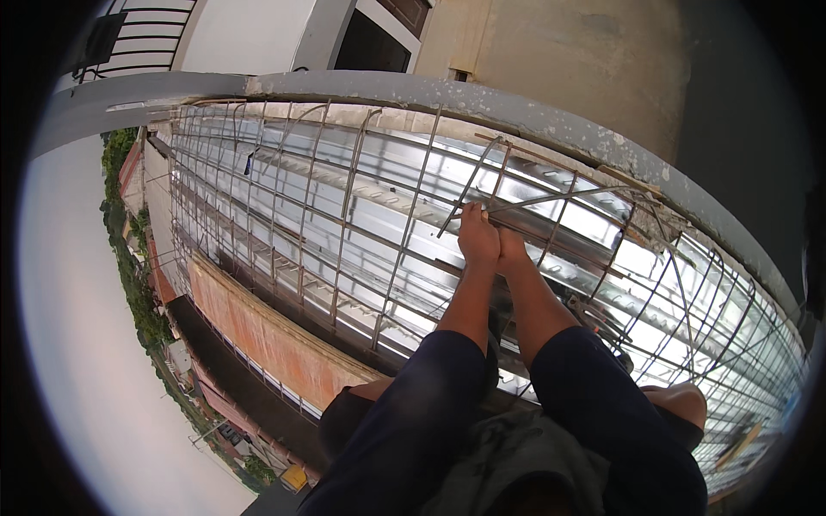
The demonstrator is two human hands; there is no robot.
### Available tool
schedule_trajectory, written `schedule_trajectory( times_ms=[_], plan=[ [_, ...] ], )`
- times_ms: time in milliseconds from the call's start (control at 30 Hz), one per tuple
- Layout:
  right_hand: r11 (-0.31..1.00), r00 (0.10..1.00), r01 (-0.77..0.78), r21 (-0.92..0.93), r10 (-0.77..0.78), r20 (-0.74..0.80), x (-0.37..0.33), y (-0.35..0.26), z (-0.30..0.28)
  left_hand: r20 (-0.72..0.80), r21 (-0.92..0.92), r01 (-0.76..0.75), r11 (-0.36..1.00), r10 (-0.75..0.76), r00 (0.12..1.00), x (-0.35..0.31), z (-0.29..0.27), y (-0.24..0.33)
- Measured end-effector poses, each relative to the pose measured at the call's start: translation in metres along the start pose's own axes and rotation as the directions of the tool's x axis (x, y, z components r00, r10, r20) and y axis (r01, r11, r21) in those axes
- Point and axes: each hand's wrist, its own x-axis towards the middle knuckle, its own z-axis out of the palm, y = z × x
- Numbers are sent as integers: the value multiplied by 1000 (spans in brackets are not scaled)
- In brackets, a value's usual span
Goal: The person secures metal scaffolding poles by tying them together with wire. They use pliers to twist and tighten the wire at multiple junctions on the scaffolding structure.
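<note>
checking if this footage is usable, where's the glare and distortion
Head view: glare whitens the ribbed metal decking, strongest toward the right; head view: fisheye bows the grey ledge, corners black; head view: left hand and right hand fairly sharp.

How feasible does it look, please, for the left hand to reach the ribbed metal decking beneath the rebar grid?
Probably yes: the rebar grid lies over the ribbed metal decking, but its openings look wider than the left hand, which is close beside the right hand.

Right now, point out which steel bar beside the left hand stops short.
The short slanted bar passing just left of the left hand: its lower end stops level with that hand, while the long bar farther left runs on well below.
</note>
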Motion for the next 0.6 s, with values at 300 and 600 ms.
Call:
schedule_trajectory(
  times_ms=[300,600],
  plan=[
    [788,927,-329,520,375,17,-26,-51,47,119,-20,121,992,-118,986,3,-17,-10],
    [823,917,-322,468,394,-60,-18,-43,35,183,-144,86,986,-59,981,5,-8,-12]
  ],
)
